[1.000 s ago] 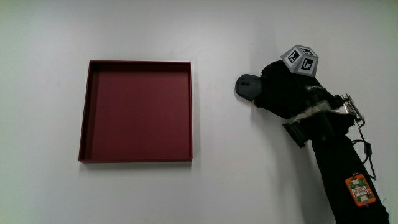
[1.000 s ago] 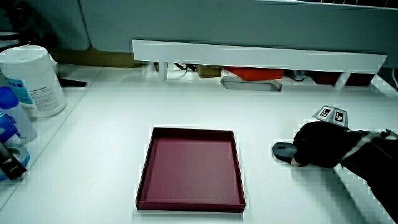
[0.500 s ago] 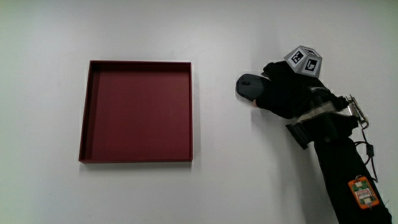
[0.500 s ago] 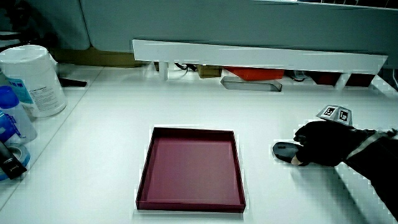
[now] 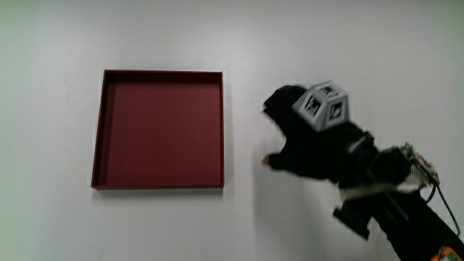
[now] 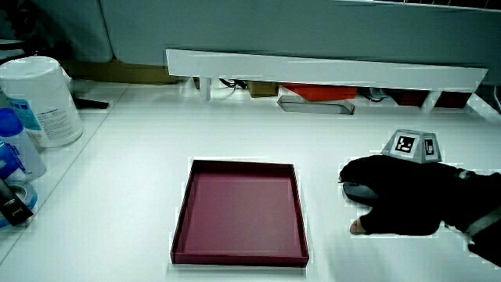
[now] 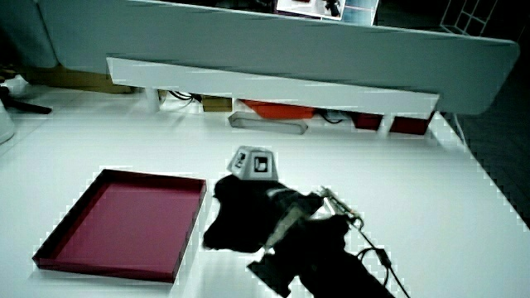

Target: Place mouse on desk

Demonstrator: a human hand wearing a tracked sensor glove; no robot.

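mouse (image 6: 358, 189) lies on the white table (image 5: 239, 225) beside the red tray (image 5: 159, 129) (mostly covered) — the hand (image 5: 308, 141) sits over it; whether the fingers grasp it, i cannot tell.

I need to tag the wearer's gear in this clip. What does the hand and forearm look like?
The hand wears a black glove with a pale cube on its back, printed with black square patterns. A pale strap crosses the wrist, and the forearm is in a black sleeve. Thin cables trail near the wrist in a side view.
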